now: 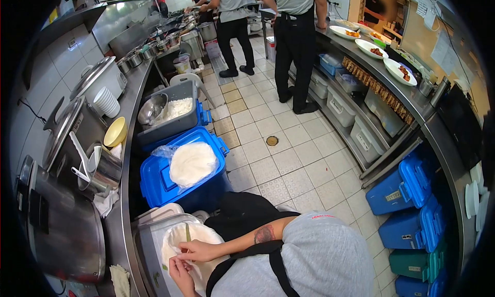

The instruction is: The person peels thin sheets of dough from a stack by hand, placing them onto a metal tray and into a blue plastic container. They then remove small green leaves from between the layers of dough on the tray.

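White cloth with green stripes [175,237] lies in a rounded shape over a grey tray [150,261] at the lower left. Above the cloth, my right hand [200,250] has its fingers bent and pinched; a tattoo shows on that forearm. Close below it is my left hand [182,276], fingers also drawn together, the fingertips of both hands nearly meeting. Whatever sits between the fingertips is too small to make out. Just beyond, a bag of white material [193,164] rests on a blue lid [154,174].
A steel counter [125,214] with pots and bowls runs along the left. A grey bin of white food [178,108] stands behind the blue lid. Two people in aprons stand ahead. Plates of food [400,72] line the right counter, with blue bins [384,196] below.
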The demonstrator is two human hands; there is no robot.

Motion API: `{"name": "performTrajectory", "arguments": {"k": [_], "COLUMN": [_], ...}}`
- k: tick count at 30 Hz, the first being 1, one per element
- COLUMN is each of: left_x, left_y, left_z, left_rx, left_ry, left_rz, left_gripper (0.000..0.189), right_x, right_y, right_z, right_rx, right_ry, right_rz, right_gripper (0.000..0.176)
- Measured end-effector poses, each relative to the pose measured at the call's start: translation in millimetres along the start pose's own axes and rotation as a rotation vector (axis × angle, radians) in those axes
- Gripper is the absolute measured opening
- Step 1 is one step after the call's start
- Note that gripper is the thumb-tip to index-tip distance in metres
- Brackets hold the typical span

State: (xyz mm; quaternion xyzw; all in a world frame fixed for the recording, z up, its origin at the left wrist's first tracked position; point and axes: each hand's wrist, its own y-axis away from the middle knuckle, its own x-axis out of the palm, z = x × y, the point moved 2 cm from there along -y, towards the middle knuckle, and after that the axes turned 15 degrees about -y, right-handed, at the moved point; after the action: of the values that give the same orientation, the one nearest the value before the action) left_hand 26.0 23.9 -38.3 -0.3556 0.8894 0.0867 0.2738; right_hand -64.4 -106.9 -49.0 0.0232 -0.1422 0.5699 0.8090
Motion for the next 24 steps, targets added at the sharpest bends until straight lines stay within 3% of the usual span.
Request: {"name": "performTrajectory", "arguments": {"k": [3, 10, 18, 22, 24], "left_x": [4.2, -6.5, -10.3, -5.7, -8.3], "left_y": [3.5, -8.0, -23.9, -21.8, -17.3], "left_z": [-13.2, -2.9, 4.2, -9.4, -19.1], "left_rx": [-0.149, -0.064, 0.021, -0.07, -0.119], "left_ry": [0.194, 0.105, 0.016, 0.158, 0.192], "left_rz": [0.034, 0.061, 0.241, 0.218, 0.198], "left_gripper": [0.015, 0.016, 0.022, 0.018, 0.013], "right_x": [-0.3, 3.6, -8.1, -10.6, -10.8], "right_y": [0.2, -8.0, -17.1, -24.4, -22.4], "right_z": [0.8, 5.1, 4.6, 5.1, 14.9], "right_rx": [-0.05, 0.052, -0.039, -0.069, 0.016], "right_ry": [0.018, -0.284, -0.117, -0.051, -0.1], "right_rz": [-0.047, -0.061, -0.038, -0.024, 0.002], "right_gripper": [0.029, 0.022, 0.014, 0.016, 0.014]}}
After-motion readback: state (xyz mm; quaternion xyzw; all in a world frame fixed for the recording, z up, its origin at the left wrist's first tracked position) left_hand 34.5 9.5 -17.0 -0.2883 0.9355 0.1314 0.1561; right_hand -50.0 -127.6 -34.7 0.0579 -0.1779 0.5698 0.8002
